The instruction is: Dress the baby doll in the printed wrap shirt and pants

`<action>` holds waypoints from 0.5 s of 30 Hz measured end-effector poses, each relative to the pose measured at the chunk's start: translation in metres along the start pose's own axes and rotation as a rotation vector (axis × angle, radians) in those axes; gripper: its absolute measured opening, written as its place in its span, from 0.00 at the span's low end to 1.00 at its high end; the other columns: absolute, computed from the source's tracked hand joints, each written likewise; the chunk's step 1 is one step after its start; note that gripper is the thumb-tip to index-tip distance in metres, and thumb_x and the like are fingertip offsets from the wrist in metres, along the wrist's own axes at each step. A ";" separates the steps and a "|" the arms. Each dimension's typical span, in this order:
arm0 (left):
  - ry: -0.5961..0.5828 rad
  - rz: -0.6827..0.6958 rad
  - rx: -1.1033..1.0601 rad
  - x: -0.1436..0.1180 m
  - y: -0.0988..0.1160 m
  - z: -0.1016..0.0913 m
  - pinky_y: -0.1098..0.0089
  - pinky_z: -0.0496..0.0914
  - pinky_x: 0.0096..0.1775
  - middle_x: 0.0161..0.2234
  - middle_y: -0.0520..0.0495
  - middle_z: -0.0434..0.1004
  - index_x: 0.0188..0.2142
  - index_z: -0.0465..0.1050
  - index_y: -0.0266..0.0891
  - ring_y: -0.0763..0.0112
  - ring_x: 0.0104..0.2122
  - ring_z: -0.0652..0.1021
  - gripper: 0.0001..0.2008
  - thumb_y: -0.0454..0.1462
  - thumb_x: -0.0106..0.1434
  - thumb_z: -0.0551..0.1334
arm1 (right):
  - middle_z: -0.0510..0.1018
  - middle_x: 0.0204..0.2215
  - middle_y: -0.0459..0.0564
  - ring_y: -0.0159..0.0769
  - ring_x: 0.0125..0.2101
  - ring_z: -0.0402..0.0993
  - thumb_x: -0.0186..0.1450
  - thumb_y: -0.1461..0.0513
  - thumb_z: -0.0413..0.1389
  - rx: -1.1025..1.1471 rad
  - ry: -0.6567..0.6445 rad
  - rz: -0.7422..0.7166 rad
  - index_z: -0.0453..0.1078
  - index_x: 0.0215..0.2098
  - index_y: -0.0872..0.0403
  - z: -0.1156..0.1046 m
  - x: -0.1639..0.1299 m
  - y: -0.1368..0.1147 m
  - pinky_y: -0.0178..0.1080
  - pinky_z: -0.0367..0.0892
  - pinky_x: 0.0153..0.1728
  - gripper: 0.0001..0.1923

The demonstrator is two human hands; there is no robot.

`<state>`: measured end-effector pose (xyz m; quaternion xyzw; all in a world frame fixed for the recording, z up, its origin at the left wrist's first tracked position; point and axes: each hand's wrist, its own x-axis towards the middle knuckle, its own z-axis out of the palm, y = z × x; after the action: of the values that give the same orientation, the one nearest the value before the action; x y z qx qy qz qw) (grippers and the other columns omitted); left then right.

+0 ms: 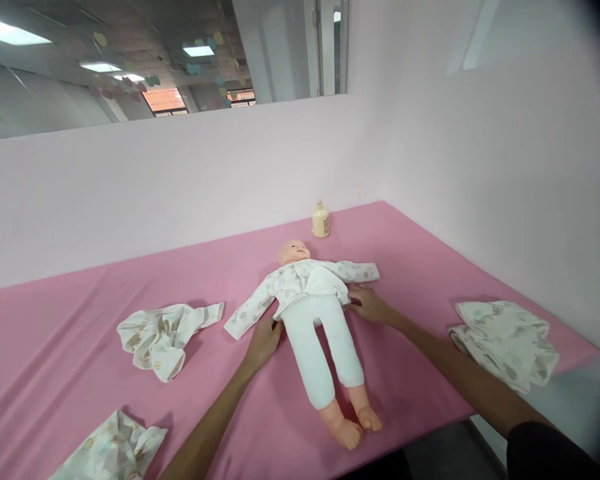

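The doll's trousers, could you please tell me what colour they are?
Plain white, clearest in the head view: the doll's trousers run from waist to ankles.

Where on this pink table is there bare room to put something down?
Bare pink table lies left of the crumpled garment, along the wall. Another free patch sits between the doll and the folded cloth, behind the right hand. It is crowded at the doll's waist, where the left hand also rests, and near the bottle.
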<state>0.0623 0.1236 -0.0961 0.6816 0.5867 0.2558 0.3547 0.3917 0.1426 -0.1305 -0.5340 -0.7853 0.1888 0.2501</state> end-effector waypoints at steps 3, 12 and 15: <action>-0.018 0.036 0.056 0.012 0.001 -0.017 0.69 0.64 0.30 0.25 0.49 0.74 0.25 0.67 0.41 0.66 0.27 0.73 0.10 0.41 0.60 0.54 | 0.71 0.24 0.46 0.35 0.29 0.64 0.64 0.58 0.51 0.056 -0.043 -0.013 0.61 0.22 0.54 -0.010 0.019 0.002 0.37 0.60 0.33 0.14; -0.063 -0.030 -0.280 0.029 0.010 -0.043 0.74 0.58 0.21 0.23 0.52 0.72 0.33 0.71 0.38 0.74 0.20 0.68 0.14 0.48 0.59 0.59 | 0.69 0.23 0.47 0.32 0.26 0.60 0.61 0.64 0.54 -0.004 0.124 0.128 0.61 0.22 0.55 0.001 0.039 -0.003 0.36 0.50 0.29 0.11; 0.029 -0.001 -0.306 0.028 0.018 -0.034 0.74 0.58 0.20 0.22 0.52 0.72 0.33 0.69 0.38 0.75 0.18 0.66 0.17 0.50 0.61 0.59 | 0.70 0.25 0.48 0.32 0.27 0.62 0.64 0.62 0.53 0.015 0.185 0.146 0.65 0.26 0.55 0.000 0.033 -0.013 0.36 0.52 0.30 0.08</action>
<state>0.0527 0.1567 -0.0628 0.6154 0.5462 0.3519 0.4462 0.3722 0.1688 -0.1172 -0.6031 -0.7162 0.1624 0.3112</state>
